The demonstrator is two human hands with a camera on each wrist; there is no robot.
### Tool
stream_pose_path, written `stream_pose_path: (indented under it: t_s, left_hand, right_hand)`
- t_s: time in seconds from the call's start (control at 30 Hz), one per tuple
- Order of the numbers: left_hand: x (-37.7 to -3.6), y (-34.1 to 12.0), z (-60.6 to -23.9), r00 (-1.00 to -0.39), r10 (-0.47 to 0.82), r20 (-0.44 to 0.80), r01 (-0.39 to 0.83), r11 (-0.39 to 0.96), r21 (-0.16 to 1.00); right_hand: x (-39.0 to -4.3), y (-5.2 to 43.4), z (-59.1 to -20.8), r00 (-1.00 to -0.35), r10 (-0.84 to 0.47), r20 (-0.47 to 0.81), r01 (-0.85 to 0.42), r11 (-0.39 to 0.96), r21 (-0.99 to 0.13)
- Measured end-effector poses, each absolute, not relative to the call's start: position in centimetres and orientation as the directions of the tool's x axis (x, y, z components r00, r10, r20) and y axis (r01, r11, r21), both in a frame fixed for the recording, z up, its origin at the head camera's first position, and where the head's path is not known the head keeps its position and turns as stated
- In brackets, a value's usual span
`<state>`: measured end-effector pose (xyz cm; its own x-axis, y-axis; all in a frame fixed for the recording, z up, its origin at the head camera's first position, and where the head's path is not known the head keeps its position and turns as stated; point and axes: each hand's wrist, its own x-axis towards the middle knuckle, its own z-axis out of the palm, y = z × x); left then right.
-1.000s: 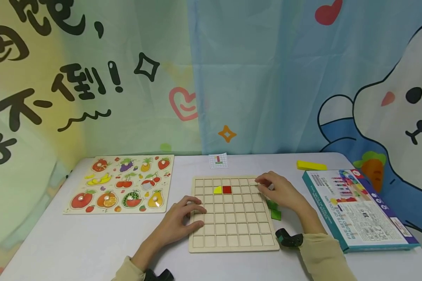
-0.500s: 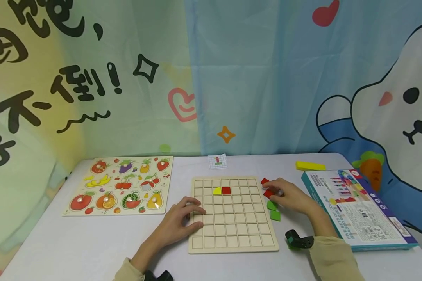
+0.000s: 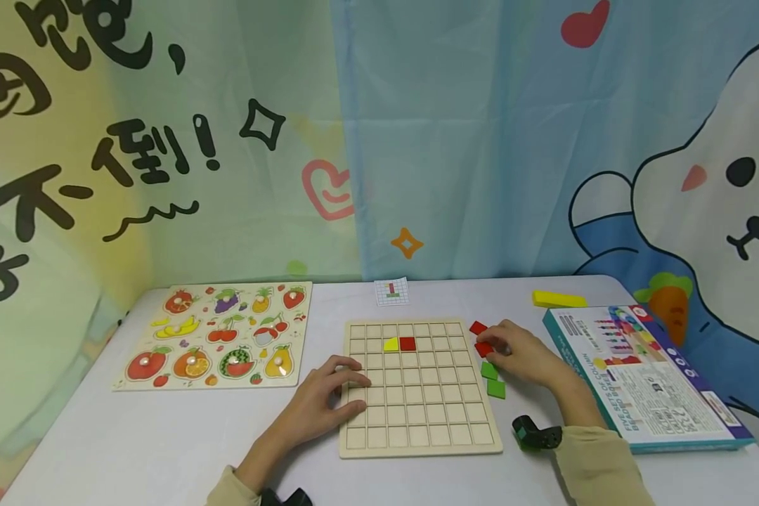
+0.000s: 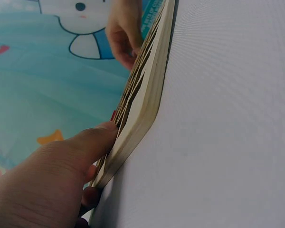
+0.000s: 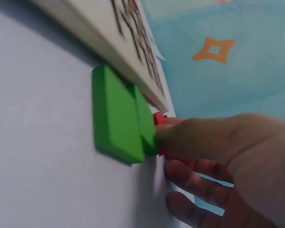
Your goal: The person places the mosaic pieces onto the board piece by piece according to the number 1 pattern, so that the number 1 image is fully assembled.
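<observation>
A wooden grid board (image 3: 417, 407) lies on the white table, with a yellow quarter-round piece (image 3: 391, 344) and a red square block (image 3: 407, 344) side by side in its upper rows. My left hand (image 3: 319, 400) rests on the board's left edge; thumb and fingertips touch it, also in the left wrist view. Right of the board, my right hand (image 3: 523, 353) pinches a second red block (image 3: 483, 348), partly hidden by the fingers. Another red block (image 3: 478, 327) lies just beyond. Nearer me are two green blocks (image 5: 116, 118), close to the board's edge in the right wrist view.
A small printed grid card (image 3: 391, 292) lies behind the board. On the left is a fruit puzzle board (image 3: 215, 337). At right stand a flat box (image 3: 651, 379) and a yellow bar (image 3: 559, 299). A printed curtain (image 3: 449, 140) hangs behind the table.
My right hand has moved from above the board's upper right corner to the red blocks on the right, uncovering them, and now pinches one. The left hand has stayed in place.
</observation>
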<state>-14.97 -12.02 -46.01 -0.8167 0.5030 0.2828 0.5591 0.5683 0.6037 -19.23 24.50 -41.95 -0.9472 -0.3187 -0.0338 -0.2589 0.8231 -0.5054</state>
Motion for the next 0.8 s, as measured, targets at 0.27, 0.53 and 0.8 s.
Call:
stream_pose_path:
  t_s: [0.27,0.53,0.8]
  left_hand:
    - [-15.0,-12.0,-46.0,-0.813,0.508,0.284,0.562,0.561,0.607]
    - [-14.9,-12.1,-45.9,-0.811,0.51,0.287,0.566,0.558,0.607]
    - [-14.9,-12.1,-45.9,-0.807,0.513,0.294,0.573,0.557,0.601]
  right_hand:
    - [-19.6,24.4,-42.3,-0.964,-0.267,-0.006,-0.232,0.847,-0.477]
    - [-19.6,23.5,-42.2,-0.956,-0.29,0.054,-0.277,0.821,-0.499]
    - [-19.3,21.4,-41.3,-0.933,-0.348,0.089,-0.342,0.788,-0.512]
